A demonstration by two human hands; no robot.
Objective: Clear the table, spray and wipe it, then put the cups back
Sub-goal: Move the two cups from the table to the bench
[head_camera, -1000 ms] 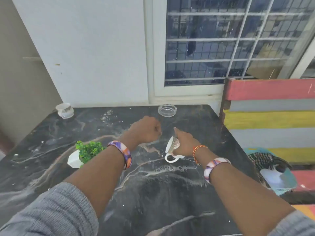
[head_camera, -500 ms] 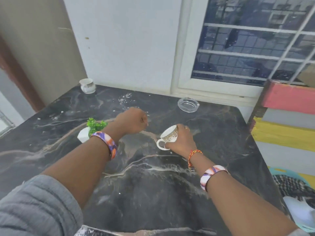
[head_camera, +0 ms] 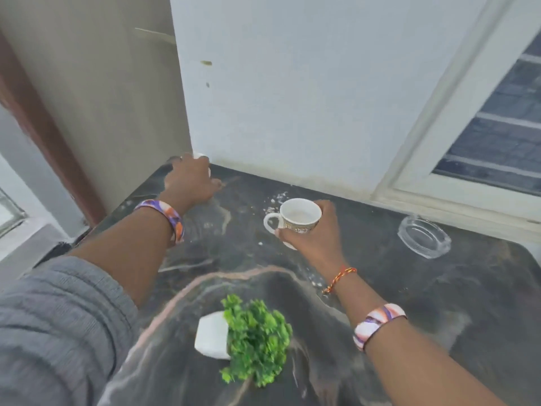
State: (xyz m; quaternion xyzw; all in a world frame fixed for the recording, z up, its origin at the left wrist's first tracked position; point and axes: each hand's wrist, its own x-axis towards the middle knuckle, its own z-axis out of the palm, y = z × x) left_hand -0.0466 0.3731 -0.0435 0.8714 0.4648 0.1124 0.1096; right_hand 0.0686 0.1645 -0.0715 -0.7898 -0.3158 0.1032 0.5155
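While the dark marble table (head_camera: pixel 409 303) carries a small potted plant (head_camera: pixel 251 335) and glass ashtray (head_camera: pixel 424 236), the right hand (head_camera: pixel 314 232) grips a patterned cup (head_camera: pixel 297 218) above it; the left hand (head_camera: pixel 190 180) covers a second cup (head_camera: pixel 200 156) at the far corner, grip unclear.

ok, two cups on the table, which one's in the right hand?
The patterned cup with the visible handle, mid-table, gripped by the right hand. The other cup sits at the far corner, mostly hidden behind the left hand.

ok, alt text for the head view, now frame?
Right hand holds a white patterned teacup upright over a dark marble table while the left hand reaches a second white cup at the far corner. A tipped potted plant and a glass ashtray sit on the table.
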